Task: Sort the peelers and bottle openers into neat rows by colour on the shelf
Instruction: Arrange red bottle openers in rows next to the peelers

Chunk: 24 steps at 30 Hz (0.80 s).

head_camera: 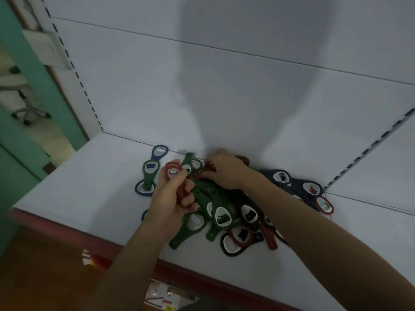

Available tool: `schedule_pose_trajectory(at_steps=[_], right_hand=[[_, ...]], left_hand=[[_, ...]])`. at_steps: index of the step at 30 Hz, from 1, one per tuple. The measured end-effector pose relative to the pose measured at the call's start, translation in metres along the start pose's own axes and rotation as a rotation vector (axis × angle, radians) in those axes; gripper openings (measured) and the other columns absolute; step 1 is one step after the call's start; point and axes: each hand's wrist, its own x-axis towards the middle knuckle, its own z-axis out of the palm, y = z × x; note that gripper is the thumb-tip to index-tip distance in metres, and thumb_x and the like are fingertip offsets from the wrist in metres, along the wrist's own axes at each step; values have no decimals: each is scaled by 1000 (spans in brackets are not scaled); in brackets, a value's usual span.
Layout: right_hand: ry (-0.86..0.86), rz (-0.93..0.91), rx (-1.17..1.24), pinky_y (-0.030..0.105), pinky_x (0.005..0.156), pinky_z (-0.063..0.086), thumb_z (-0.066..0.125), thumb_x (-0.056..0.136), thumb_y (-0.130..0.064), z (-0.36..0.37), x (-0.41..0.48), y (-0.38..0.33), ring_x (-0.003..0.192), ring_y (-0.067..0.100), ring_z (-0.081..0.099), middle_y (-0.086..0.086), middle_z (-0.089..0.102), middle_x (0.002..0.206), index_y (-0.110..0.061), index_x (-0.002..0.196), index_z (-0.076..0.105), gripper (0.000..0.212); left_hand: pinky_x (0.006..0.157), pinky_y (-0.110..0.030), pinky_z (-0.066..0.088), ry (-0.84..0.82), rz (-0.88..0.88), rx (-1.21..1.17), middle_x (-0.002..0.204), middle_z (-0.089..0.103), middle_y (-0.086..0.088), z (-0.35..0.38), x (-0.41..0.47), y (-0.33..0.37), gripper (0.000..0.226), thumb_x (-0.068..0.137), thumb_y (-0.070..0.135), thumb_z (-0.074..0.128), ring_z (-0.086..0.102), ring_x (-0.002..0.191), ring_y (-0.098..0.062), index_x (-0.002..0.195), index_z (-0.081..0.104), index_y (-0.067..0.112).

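Pile of openers [224, 212]: flat plastic pieces in green, red, blue and near-black. Each has an oval ring head with a pale insert and a tapering handle. They lie tangled mid-shelf, from the back panel almost to the near edge.
Red opener [172, 170]: lifted just above the pile's left side, ring head up.
Left hand [170, 198]: fingers curled round the red opener's handle, thumb against it.
Right hand [226, 171]: over the far side of the pile, fingertips pinched together on a dark red piece [203, 173]. Blur hides what that piece is.
Stray pair: a green opener [150, 171] lies across a blue opener [160, 151], just left of the pile.
Dark cluster [292, 182]: near-black openers at the pile's right, near the right slotted upright [368, 151].
Shelf [78, 180]: white board with bare surface left of the pile and a narrower bare strip in front of it.
Front edge [67, 230]: a red lip runs along the near side.
Back panel [224, 86]: white, meeting the shelf just behind the pile.
Left slotted upright [74, 68]: marks the shelf's far-left corner.
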Motion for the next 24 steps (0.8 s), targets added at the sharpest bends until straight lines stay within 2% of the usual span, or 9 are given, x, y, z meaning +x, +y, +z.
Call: schedule_pose_trajectory(at_steps=[3, 7, 10, 12, 14, 15, 19, 21, 24], right_hand=[[107, -30, 87, 35, 83, 48, 69, 93, -35, -5, -3, 13, 98, 25, 61, 5, 66, 101, -13, 99, 71, 23], [285, -55, 180, 35, 80, 49, 70, 93, -27, -6, -16, 13, 87, 21, 58, 1, 59, 95, -13, 97, 70, 14], [537, 30, 367, 25, 81, 49, 73, 90, -18, -19, -32, 9, 84, 14, 60, -3, 63, 96, -17, 93, 73, 3], [670, 122, 727, 26, 84, 57, 73, 90, -10, -28, -47, 2, 85, 15, 69, -3, 72, 94, -17, 94, 75, 9], [659, 161, 1230, 31, 80, 61, 73, 89, -2, -32, -63, -14, 82, 20, 74, 2, 75, 88, -12, 93, 73, 11], [621, 154, 1351, 32, 79, 61, 73, 88, 0, -30, -69, -23, 81, 21, 74, 4, 75, 86, -9, 91, 71, 10], [377, 17, 1073, 34, 82, 61, 71, 92, -9, -10, -75, -44, 82, 16, 74, 1, 77, 85, -11, 91, 76, 5], [398, 77, 954, 35, 83, 62, 68, 96, -18, -4, -64, -40, 81, 9, 72, -6, 76, 84, -18, 92, 76, 9], [467, 164, 828, 30, 79, 60, 65, 98, -21, 0, -43, -32, 79, 6, 69, -10, 73, 84, -22, 93, 73, 10]], left_hand=[[44, -27, 40, -4, -23, -44, 71, 54, -5, -3, 1, -1, 29, 104, 10, 43, 38, 46, -14, 123, 56, 26], [39, -22, 34, 26, -64, -65, 77, 57, -8, -7, 9, -6, 26, 104, 9, 45, 39, 47, -13, 126, 56, 16], [39, -22, 33, 3, -82, -113, 79, 58, -7, -8, 13, -7, 26, 101, 13, 53, 40, 52, -13, 126, 56, 17], [43, -22, 35, -26, -94, -142, 80, 57, -6, -5, 14, -8, 28, 95, 20, 61, 42, 56, -13, 123, 57, 16], [48, -22, 39, -60, -83, -144, 80, 56, -4, -1, 15, -10, 34, 89, 28, 70, 45, 60, -13, 119, 59, 15], [51, -23, 42, -79, -65, -137, 81, 56, -3, 2, 15, -11, 39, 87, 32, 75, 47, 62, -13, 119, 59, 15], [67, -32, 54, 49, 16, -89, 105, 72, -11, 18, 15, -10, 46, 92, 32, 73, 67, 88, -22, 127, 62, 4], [73, -38, 58, 211, 25, -147, 118, 73, -16, 17, 20, -7, 35, 96, 26, 69, 70, 101, -28, 128, 63, 11], [77, -43, 62, 229, 95, -170, 119, 73, -14, 3, 21, 2, 28, 103, 23, 57, 71, 105, -30, 129, 62, 13]])
